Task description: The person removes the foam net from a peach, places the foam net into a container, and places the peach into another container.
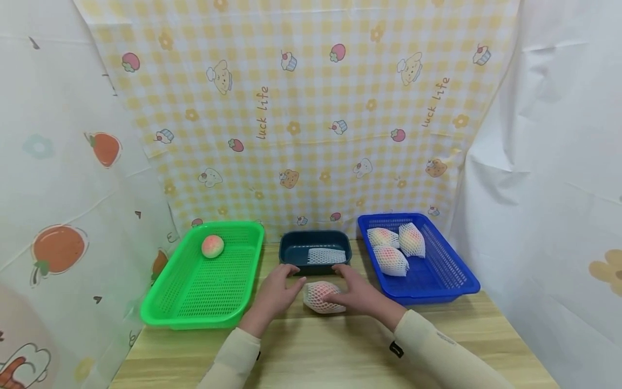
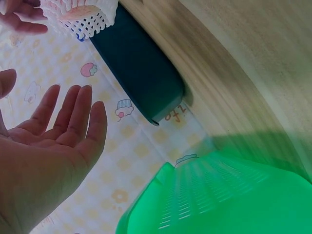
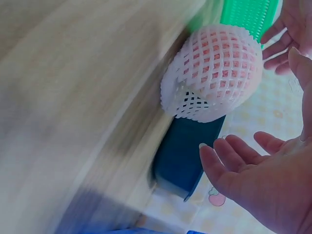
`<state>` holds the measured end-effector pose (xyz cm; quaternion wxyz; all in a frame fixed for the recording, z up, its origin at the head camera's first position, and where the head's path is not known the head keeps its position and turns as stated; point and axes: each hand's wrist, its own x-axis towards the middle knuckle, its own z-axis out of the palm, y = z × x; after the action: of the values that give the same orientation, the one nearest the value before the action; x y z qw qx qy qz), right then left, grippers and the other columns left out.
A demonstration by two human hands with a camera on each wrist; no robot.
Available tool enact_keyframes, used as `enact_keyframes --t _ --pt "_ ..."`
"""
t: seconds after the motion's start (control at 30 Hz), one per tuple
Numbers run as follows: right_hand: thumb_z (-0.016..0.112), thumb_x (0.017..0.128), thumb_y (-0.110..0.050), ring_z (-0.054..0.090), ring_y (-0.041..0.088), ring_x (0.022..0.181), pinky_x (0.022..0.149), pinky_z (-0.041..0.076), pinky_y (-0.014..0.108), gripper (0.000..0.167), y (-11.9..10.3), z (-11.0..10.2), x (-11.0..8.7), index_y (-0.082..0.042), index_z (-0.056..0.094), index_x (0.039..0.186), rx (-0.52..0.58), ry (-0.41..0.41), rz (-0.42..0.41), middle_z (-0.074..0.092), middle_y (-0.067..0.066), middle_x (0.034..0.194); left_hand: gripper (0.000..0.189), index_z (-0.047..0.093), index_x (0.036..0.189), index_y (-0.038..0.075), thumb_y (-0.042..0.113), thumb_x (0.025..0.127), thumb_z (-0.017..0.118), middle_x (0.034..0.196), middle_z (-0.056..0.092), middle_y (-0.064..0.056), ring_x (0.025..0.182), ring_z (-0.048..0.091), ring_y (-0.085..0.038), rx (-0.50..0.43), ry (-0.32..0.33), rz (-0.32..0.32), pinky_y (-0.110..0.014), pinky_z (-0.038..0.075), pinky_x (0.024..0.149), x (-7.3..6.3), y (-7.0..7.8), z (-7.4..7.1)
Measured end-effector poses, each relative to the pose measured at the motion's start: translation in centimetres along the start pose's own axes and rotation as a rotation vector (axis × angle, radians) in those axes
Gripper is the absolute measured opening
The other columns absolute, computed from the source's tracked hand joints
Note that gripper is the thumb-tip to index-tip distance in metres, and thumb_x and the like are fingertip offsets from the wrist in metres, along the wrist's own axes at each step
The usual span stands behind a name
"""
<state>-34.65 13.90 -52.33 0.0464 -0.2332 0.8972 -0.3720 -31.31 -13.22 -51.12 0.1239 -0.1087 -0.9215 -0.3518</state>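
Observation:
A peach in a white foam net sleeve (image 1: 323, 297) lies on the table between the two hands; the net's open end shows in the right wrist view. My left hand (image 1: 277, 292) is to its left with fingers spread and relaxed, holding nothing. My right hand (image 1: 358, 292) is at its right side, thumb in front of the peach in the head view. In the right wrist view the right hand's fingers (image 3: 234, 158) are loosely bent and apart from the netted peach (image 3: 219, 68). Behind them stands a dark teal box (image 1: 295, 254) with white foam net sleeves (image 1: 327, 255) inside.
On the left, a green basket (image 1: 245, 286) holds one bare peach (image 1: 213, 246). At the right, a blue basket (image 1: 439, 273) contains several peaches in foam nets (image 1: 391, 260). A checked cloth (image 1: 311, 162) hangs behind the wooden table (image 1: 311, 354).

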Motion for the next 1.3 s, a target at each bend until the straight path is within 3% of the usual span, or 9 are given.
enact_keyframes --t 0.53,0.77,0.93,1.3 --pt "0.090 0.094 -0.048 0.049 0.046 0.149 0.112 0.050 0.066 0.096 1.9 0.2 -1.0 -0.009 0.041 0.167 0.137 0.022 0.018 0.048 0.021 0.164 0.031 0.075 0.128 0.004 0.026 0.106 0.076 0.125 0.072 -0.015 0.118 0.068 -0.035 -0.032 -0.012 0.000 -0.054 0.059 0.100 -0.2 -0.5 0.1" --pt "0.091 0.094 -0.044 0.051 0.046 0.146 0.113 0.049 0.065 0.094 2.8 1.2 -0.3 -0.009 0.042 0.167 0.170 -0.036 0.002 0.051 0.026 0.161 0.028 0.075 0.125 0.005 0.025 0.106 0.077 0.123 0.072 -0.012 0.117 0.069 -0.033 -0.020 -0.012 0.011 -0.054 0.059 0.100 -0.1 -0.7 0.2" --pt "0.094 0.091 -0.036 0.054 0.043 0.143 0.118 0.043 0.065 0.095 3.2 2.2 0.3 -0.010 0.043 0.167 0.212 -0.064 -0.008 0.053 0.026 0.158 0.027 0.075 0.125 0.008 0.027 0.106 0.076 0.124 0.072 -0.010 0.119 0.069 -0.032 -0.023 -0.023 -0.012 -0.054 0.058 0.101 0.0 -0.7 0.3" --pt "0.095 0.089 -0.022 0.062 0.028 0.128 0.110 0.049 0.052 0.084 3.3 3.7 1.3 -0.008 0.051 0.158 0.247 -0.068 -0.057 0.064 0.013 0.146 0.025 0.075 0.123 0.011 0.030 0.106 0.076 0.124 0.073 -0.009 0.118 0.069 -0.030 -0.032 -0.044 -0.024 -0.053 0.059 0.100 0.0 -0.6 0.0"
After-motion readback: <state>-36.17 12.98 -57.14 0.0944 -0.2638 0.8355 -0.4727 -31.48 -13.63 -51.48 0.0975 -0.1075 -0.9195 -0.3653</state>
